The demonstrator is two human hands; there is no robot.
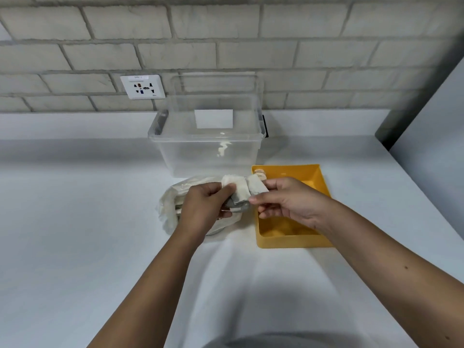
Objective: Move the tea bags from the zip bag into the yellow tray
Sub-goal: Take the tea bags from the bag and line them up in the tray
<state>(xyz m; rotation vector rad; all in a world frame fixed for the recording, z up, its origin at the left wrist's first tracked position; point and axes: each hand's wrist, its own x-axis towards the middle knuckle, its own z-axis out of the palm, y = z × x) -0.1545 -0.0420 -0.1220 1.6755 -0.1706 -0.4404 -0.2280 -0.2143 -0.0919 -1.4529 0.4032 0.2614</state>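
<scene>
a person's left hand [203, 207] curls around the mouth of a zip bag [168, 212] lying on a white counter [75, 222], its thumb pressing a tea bag [234, 188] at the opening. the right hand [288, 202] pinches a second tea bag [256, 186] between thumb and fingertips over the near-left edge of the yellow tray [313, 182]. a clear plastic box [208, 151] stands behind.

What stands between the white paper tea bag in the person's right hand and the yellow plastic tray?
Nothing visible. The right hand pinches the white paper tea bag over the left rim of the open yellow plastic tray.
</scene>
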